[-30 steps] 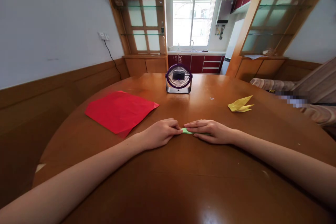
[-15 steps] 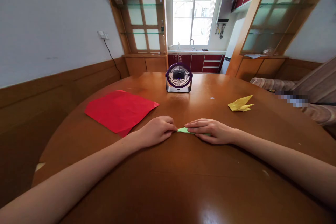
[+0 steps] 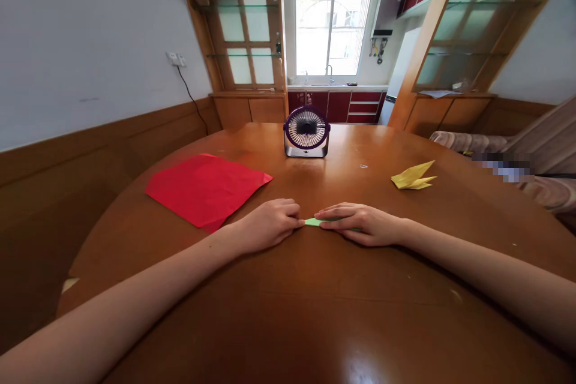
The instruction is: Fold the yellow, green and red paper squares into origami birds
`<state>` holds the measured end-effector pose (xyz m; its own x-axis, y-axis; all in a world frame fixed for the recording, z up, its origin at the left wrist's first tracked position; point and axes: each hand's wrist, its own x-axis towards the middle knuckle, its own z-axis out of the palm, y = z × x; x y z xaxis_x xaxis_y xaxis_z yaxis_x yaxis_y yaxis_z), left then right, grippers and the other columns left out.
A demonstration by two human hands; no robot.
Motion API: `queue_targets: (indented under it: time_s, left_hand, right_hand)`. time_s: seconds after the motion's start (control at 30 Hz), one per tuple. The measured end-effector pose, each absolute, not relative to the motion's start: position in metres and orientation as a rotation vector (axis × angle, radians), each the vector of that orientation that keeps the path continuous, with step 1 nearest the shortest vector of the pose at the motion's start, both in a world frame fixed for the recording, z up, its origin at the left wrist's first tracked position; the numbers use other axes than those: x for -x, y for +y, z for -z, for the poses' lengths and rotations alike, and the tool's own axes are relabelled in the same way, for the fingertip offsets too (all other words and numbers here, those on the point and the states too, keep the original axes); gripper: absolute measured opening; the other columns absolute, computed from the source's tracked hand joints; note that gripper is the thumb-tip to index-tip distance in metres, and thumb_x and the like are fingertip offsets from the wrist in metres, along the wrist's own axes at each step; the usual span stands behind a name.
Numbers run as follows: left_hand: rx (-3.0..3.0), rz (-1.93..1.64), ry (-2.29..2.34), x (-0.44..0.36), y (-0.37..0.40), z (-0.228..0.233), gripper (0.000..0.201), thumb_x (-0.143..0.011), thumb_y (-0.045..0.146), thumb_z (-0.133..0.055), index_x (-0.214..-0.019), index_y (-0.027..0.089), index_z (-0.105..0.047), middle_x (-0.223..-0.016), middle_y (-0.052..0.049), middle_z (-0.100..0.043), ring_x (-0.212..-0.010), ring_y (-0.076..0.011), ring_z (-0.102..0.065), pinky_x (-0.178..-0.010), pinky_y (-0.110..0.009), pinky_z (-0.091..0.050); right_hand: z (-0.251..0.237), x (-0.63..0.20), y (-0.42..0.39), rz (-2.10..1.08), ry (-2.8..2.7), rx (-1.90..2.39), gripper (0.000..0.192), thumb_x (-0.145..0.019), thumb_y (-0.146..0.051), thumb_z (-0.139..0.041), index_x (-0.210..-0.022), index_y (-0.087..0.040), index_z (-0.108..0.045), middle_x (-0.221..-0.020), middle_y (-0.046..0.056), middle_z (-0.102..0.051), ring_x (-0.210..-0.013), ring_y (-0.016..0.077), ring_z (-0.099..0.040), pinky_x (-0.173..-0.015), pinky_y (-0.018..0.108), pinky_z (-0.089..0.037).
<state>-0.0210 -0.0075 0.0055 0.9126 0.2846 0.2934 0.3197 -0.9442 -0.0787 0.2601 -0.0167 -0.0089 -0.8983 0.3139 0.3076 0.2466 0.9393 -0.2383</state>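
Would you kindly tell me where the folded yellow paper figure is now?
In the head view, the yellow paper figure lies on the right of the wooden table, beyond the right hand and right of the small fan.

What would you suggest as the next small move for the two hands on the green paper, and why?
Probably run the left hand fingertip along the fold of the green paper to sharpen the crease. The right hand lies flat over most of the strip, pinning it to the table, and only a short green end shows between the hands.
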Motion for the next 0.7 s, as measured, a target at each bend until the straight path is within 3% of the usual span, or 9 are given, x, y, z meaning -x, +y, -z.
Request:
queue_targets:
  time_s: [0.13,0.27,0.47,0.7]
  left_hand:
    - [3.117,0.543,-0.585,0.024,-0.004,-0.007,0.026,-0.092,0.014,-0.048,-0.100,0.019,-0.072,-0.090,-0.007,-0.065,-0.085,-0.0162,-0.058,-0.077,-0.027,-0.047]
    - [3.306,0.748,-0.934,0.024,0.001,-0.005,0.016,-0.087,0.022,-0.057,-0.087,0.016,-0.072,-0.087,-0.006,-0.066,-0.083,-0.0158,-0.061,-0.075,-0.027,-0.048]
    - [3.340,1.109,-1.704,0.016,0.009,0.008,0.029,-0.081,0.043,-0.065,-0.083,0.014,-0.065,-0.077,-0.003,-0.066,-0.069,-0.0144,-0.059,-0.061,-0.024,-0.043]
    - [3.353,1.156,-1.674,0.009,0.010,0.011,0.031,-0.071,0.044,-0.074,-0.072,0.015,-0.063,-0.073,-0.001,-0.062,-0.069,-0.0139,-0.056,-0.062,-0.025,-0.042]
  right_hand:
    - [0.009,-0.260,-0.018,-0.260,-2.755,0.420,0.043,-0.093,-0.013,-0.043,-0.135,-0.018,-0.054,-0.138,0.013,-0.053,-0.127,0.0213,-0.050,-0.106,0.042,-0.043]
    - [0.010,-0.260,-0.018,-0.246,-2.757,0.413,0.042,-0.093,-0.012,-0.042,-0.133,-0.015,-0.055,-0.137,0.015,-0.054,-0.127,0.0220,-0.050,-0.106,0.042,-0.043]
    - [0.011,-0.260,-0.017,-0.221,-2.748,0.385,0.044,-0.093,-0.012,-0.042,-0.135,-0.018,-0.053,-0.137,0.013,-0.054,-0.126,0.0218,-0.050,-0.105,0.043,-0.044]
    - [0.012,-0.260,-0.015,-0.195,-2.762,0.378,0.044,-0.093,-0.013,-0.043,-0.135,-0.017,-0.054,-0.136,0.014,-0.054,-0.125,0.0225,-0.051,-0.105,0.043,-0.044]
